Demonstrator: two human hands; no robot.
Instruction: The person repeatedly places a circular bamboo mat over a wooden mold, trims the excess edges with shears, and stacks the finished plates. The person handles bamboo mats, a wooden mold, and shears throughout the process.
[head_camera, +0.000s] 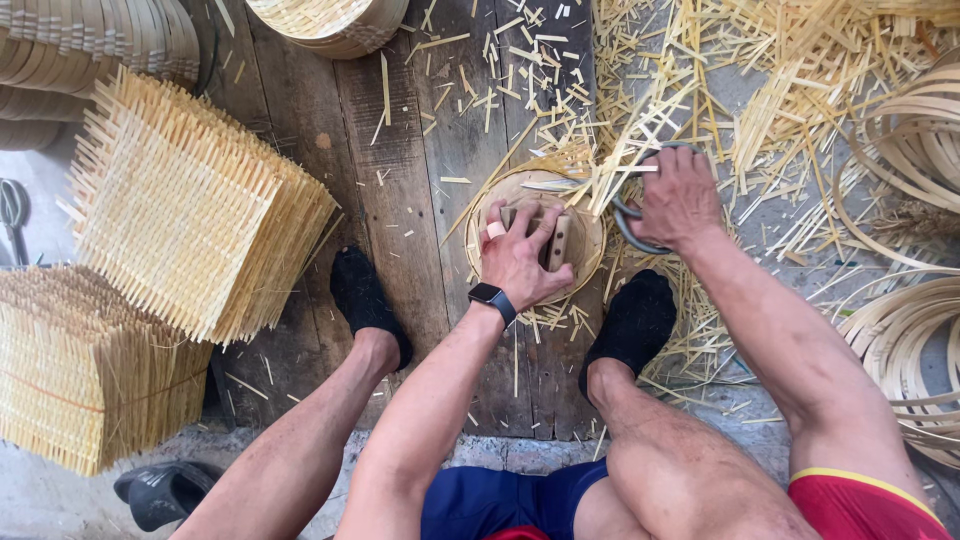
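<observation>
— The fingers (530, 222) of the left hand (520, 258) are spread flat over a small wooden block (556, 243) — pressing it down on the round woven piece (585, 235), I'd say, not curled round it.

— And the right hand (678, 200)?

— Clenched on the shears (628, 218). You can see the grey curved handle looping out under the palm, right at the edge of the round piece, where the loose strip ends (625, 165) stick out.

— Where does the round piece lie?

— On the plank floor (400, 170), between the two feet in black socks (365, 300), just in front of the knees.

— What's around?

— Stacks of square woven mats (190, 210) to the left, a heap of cut strips (760, 90) to the right, and coiled hoops (905, 340) at the far right. There's a dark watch (492, 298) on the left wrist — and a black shoe (165, 490) near the bottom left.
</observation>
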